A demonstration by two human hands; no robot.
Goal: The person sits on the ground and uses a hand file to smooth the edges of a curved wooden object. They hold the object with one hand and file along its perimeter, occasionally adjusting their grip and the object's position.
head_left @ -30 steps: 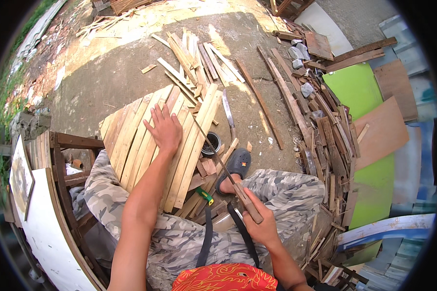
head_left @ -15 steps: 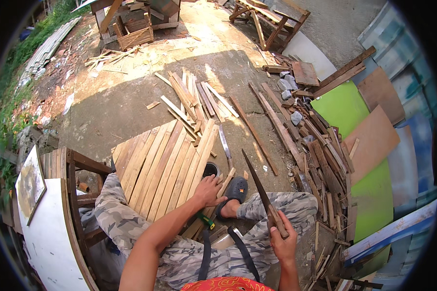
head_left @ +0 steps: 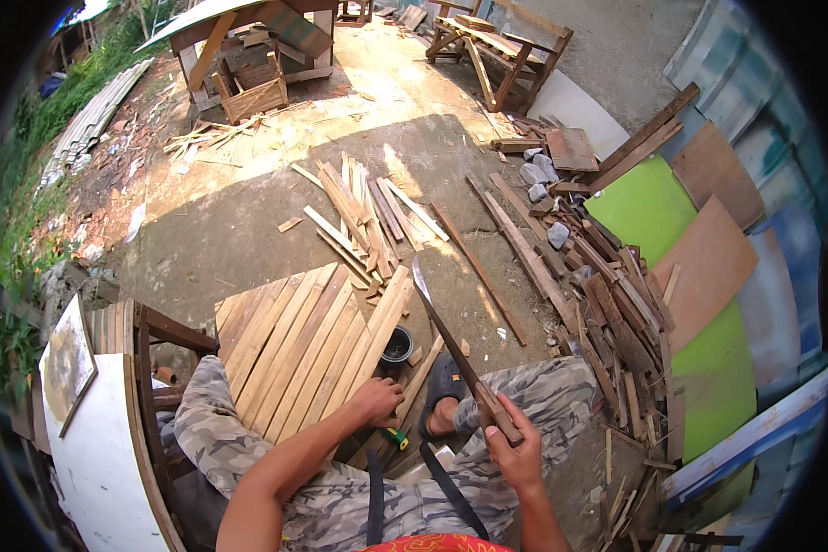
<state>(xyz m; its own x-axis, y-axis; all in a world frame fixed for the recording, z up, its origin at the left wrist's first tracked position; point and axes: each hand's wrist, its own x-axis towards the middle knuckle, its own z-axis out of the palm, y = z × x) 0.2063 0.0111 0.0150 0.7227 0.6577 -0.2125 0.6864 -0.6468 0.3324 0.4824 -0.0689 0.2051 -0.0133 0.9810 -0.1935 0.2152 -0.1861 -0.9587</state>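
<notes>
The right hand (head_left: 515, 451) has its fingers closed around the handle of a long machete (head_left: 446, 331), blade raised and pointing far. The left hand (head_left: 375, 401) curls its fingers over the near end of the wooden slats (head_left: 308, 345) leaning against the knees. A badly aimed downstroke could catch that hand or the sandalled foot (head_left: 442, 405). A small dark cup (head_left: 397, 347) sits on the ground beside the slats; its contents cannot be made out.

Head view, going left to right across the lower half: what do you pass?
White board → dark wooden frame → slat panel → left hand → right hand gripping a machete → scrap wood pile → green board.
</notes>
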